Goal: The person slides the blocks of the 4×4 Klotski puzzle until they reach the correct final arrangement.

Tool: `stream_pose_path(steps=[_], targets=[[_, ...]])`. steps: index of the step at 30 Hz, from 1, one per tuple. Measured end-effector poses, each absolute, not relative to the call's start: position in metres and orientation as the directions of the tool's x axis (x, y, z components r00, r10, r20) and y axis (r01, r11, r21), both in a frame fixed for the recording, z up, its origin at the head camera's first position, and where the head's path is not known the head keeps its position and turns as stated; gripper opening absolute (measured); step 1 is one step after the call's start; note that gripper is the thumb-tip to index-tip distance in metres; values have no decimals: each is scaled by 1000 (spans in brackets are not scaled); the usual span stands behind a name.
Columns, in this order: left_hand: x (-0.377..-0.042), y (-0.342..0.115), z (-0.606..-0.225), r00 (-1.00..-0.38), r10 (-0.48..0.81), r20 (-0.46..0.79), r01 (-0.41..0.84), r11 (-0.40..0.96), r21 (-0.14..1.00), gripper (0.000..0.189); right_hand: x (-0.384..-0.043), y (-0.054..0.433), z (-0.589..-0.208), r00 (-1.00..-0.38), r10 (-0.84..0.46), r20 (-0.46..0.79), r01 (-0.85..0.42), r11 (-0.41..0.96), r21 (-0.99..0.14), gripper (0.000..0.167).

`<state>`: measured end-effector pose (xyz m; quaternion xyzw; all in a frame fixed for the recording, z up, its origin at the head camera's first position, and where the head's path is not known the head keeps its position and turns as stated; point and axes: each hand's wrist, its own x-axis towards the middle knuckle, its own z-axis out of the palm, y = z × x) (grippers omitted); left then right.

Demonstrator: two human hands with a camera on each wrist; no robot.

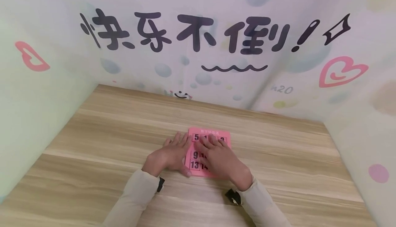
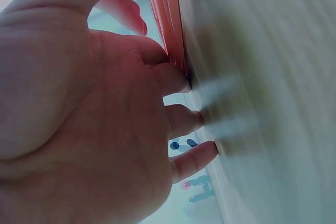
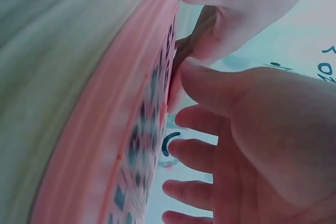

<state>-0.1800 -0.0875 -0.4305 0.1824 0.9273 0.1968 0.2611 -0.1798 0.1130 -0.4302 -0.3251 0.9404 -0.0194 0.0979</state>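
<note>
pale beige sleeves, small black wrist pieces

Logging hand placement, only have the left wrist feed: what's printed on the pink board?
Observer: Numbers. Head view shows the board with the 13 tile at its lower left.

Operator: Right hand?

Observer: Head view: right hand hides most of the numbers on the board's right half.

Operator: Left thumb tip's out of my frame. Where?

Observer: Head view: the left hand has its thumb at the board's lower left corner.
</note>
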Motion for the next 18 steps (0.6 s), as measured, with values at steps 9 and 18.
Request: stream_pose_path(steps=[9, 18], targets=[[-180, -86, -432, -794, 435, -424, 231, 862, 452, 119, -187, 108, -433, -776, -604, -183, -596, 797, -102, 57], [-182, -87, -431, -793, 431, -432, 238, 870, 432, 119, -190, 105, -435, -775, -608, -170, -602, 793, -91, 55]])
